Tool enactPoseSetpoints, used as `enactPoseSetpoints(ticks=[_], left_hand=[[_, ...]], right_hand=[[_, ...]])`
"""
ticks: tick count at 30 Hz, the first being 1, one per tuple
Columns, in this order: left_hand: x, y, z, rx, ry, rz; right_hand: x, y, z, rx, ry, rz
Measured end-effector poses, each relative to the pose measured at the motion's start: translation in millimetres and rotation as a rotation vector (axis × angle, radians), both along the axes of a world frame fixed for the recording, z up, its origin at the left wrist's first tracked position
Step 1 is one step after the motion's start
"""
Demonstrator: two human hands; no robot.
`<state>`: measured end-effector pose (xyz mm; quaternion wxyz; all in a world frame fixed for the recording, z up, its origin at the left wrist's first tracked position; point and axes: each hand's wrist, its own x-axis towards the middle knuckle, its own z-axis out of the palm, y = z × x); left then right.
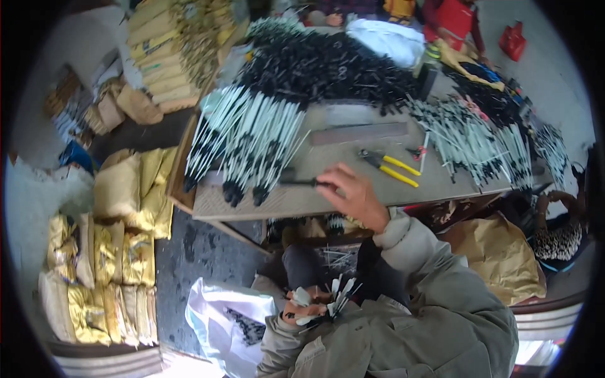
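Note:
My left hand [305, 310] is low in front of my body, closed around a small bunch of white sticks with black parts [341, 296] that fan out past the fingers. My right hand [350, 192] is over the front edge of the table, its fingers pinched on a thin black bar-like piece [301, 183] that points left; its exact kind I cannot make out. Left of it lie bundles of white sticks with black ends [265, 138]. Yellow-handled pliers [394, 169] rest on the tabletop to the right of that hand, beside a small red-and-white tool [422, 148].
A heap of black parts [328, 66] covers the back of the table [296, 203]. More white sticks [463, 135] lie at the right. A flat metal bar [359, 133] sits mid-table. Yellow sacks [120, 186] stand at left, a white bag [214, 315] beside me. Other people [450, 25] work nearby.

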<state>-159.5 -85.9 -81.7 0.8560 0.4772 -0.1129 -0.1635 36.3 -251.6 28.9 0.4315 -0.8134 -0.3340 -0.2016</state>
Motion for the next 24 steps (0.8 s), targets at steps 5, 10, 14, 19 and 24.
enactPoseSetpoints(ticks=[5,10,14,19,24], left_hand=[[11.5,-15.9,29.6,-0.011,-0.019,-0.075],[12.7,-29.3,29.5,0.067,0.050,-0.078],[12.7,-23.7,10.7,0.067,-0.134,-0.130],[2.5,-30.4,14.7,0.157,-0.151,-0.072],[0.0,-11.0,-8.5,0.199,-0.156,-0.151]], right_hand=[[-38.6,-44.3,-21.4,-0.114,-0.020,0.306],[-55.9,-69.3,-25.4,-0.184,0.004,0.524],[-29.1,-46.3,16.0,-0.090,0.122,0.284],[23.7,18.0,120.6,0.135,-0.423,0.044],[-0.7,17.3,116.3,0.041,-0.450,0.330]])
